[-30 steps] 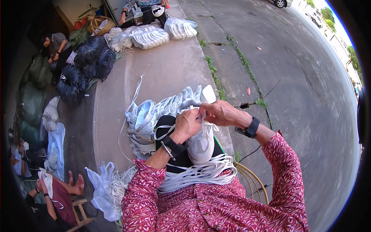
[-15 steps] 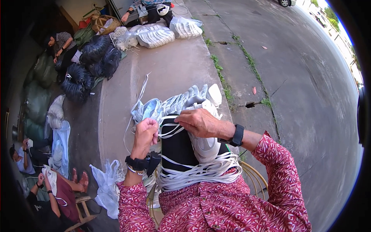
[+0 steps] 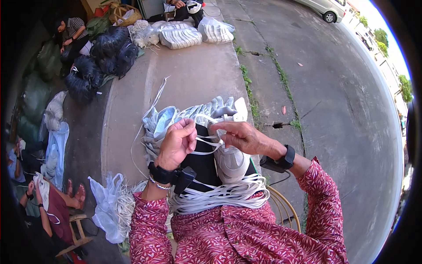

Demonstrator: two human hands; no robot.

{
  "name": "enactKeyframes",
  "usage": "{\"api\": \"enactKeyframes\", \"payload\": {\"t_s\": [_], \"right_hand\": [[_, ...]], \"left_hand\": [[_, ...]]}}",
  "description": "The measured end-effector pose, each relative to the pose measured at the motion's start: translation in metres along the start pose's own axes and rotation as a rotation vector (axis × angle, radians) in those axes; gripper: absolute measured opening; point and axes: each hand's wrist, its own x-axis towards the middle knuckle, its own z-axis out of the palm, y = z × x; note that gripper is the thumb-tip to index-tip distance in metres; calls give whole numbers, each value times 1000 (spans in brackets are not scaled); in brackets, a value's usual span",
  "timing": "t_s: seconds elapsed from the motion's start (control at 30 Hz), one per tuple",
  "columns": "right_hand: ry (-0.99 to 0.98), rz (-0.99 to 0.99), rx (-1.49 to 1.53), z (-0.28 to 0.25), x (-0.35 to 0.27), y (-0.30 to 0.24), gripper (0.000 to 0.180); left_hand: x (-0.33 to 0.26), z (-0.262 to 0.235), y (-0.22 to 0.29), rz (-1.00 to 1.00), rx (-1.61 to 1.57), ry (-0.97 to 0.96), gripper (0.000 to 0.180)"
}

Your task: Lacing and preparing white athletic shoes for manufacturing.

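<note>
A white sneaker [image 3: 232,163] rests toe toward me on the dark cloth over my lap. My left hand [image 3: 176,144] is closed, fingertips pinching a white shoelace [image 3: 205,152] just left of the shoe. Over the shoe's upper, my right hand [image 3: 248,140] has its thumb and forefinger curled together on the looped lace. The lace strands run between both hands. A thick bundle of loose white laces [image 3: 222,197] lies across my lap, below the shoe's toe. Beyond my hands stretches a row of white shoe uppers [image 3: 200,115], partly hidden by them.
A plastic bag [image 3: 107,207] and more laces lie at my left. Black bags [image 3: 83,79] and wrapped stacks of white shoe pieces [image 3: 180,36] stand farther off. Several people sit at the left and far side. A yellow hose [image 3: 290,207] coils at my right; a van [image 3: 323,9] stands far right.
Both hands have risen a little. The right hand has shifted right, its fingers more extended, and the lace between the hands now forms wider loops. The view has shifted slightly.
</note>
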Motion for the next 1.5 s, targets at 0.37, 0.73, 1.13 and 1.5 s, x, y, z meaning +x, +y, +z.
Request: {"api": "enactKeyframes", "payload": {"t_s": [0.37, 0.73, 1.13, 1.5], "right_hand": [[520, 214, 535, -93, -14, 35, 26], [222, 374, 208, -42, 6, 60, 32], [380, 352, 531, -56, 2, 54, 27], [775, 130, 893, -153, -61, 47, 18]], "left_hand": [[11, -25, -21, 77, -114, 2, 6], [1, -120, -11, 173, -392, 291, 10], [-26, -32, -34, -118, 390, 82, 31], [-9, -11, -37, 106, 1131, 37, 7]]}}
